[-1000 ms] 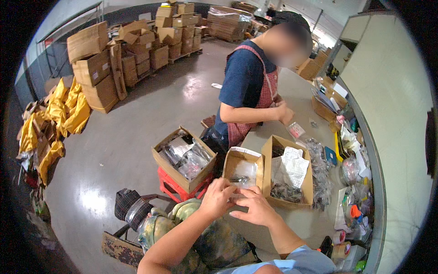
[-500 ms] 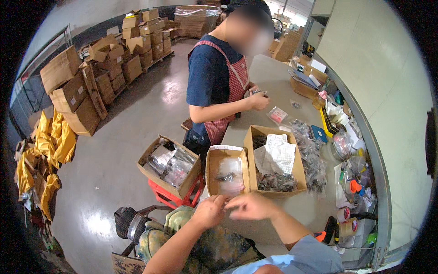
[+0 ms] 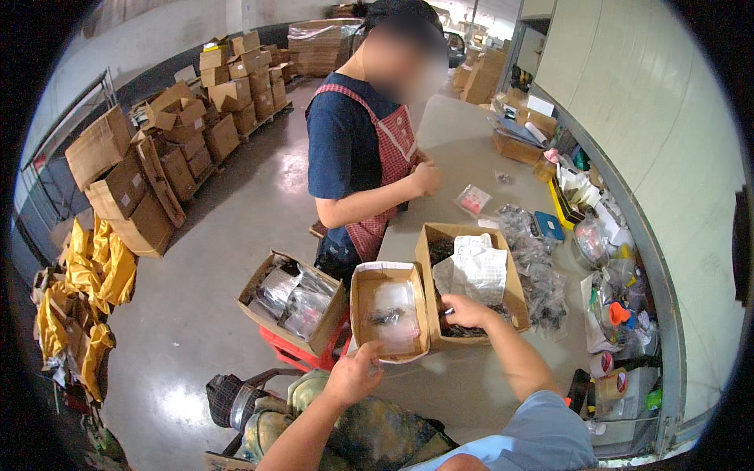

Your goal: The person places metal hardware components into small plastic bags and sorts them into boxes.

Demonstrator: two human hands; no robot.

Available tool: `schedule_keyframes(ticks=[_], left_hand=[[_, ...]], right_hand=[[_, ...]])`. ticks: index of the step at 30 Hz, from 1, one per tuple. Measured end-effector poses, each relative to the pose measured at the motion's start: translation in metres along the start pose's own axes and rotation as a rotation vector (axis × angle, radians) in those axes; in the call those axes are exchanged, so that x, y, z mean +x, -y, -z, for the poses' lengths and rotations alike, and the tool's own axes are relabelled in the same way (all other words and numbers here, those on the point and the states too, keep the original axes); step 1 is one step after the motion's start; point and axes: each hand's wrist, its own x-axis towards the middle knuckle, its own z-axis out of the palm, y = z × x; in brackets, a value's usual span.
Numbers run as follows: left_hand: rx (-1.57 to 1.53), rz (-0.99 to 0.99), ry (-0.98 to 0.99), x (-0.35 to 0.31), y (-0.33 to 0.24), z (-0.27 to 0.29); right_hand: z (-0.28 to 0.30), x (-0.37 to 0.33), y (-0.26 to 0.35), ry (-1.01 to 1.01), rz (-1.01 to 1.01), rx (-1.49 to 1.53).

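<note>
My left hand (image 3: pixel 355 377) is at the near left corner of a shallow carton (image 3: pixel 359 314), fingers drawn together; whatever is between them is too small to make out. Clear plastic bags (image 3: pixel 395 297) and a few dark pieces lie inside that carton. My right hand (image 3: pixel 470 312) reaches into the deeper carton (image 3: pixel 518 302) beside it, its fingers curled down among small dark parts. Something tiny and dark shows at the fingertips, but I cannot tell what it is. A creased white paper sheet (image 3: pixel 481 271) rests in the same carton, just beyond my right hand.
A co-worker (image 3: pixel 353 149) in a red checked apron stands across the table's left edge. A carton of bagged parts (image 3: pixel 294 294) sits on a red stool (image 3: pixel 294 349). Bagged dark parts (image 3: pixel 538 275), a blue device (image 3: pixel 549 226) and tape rolls (image 3: pixel 610 385) lie to the right.
My hands were together in front of the shallow carton. The right has moved away, up into the deeper carton, while the left stays near the shallow one. The co-worker's hands have shifted slightly.
</note>
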Motion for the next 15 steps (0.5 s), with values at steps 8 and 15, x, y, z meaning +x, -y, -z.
schedule_keyframes(ticks=[8,15], left_hand=[[-0.094,0.023,0.018,0.006,0.006,-0.007],[-0.175,0.132,0.054,0.003,0.002,0.003]], right_hand=[[0.049,0.064,0.005,-0.681,-0.081,0.336],[0.031,0.12,0.039,-0.528,-0.418,-0.664]])
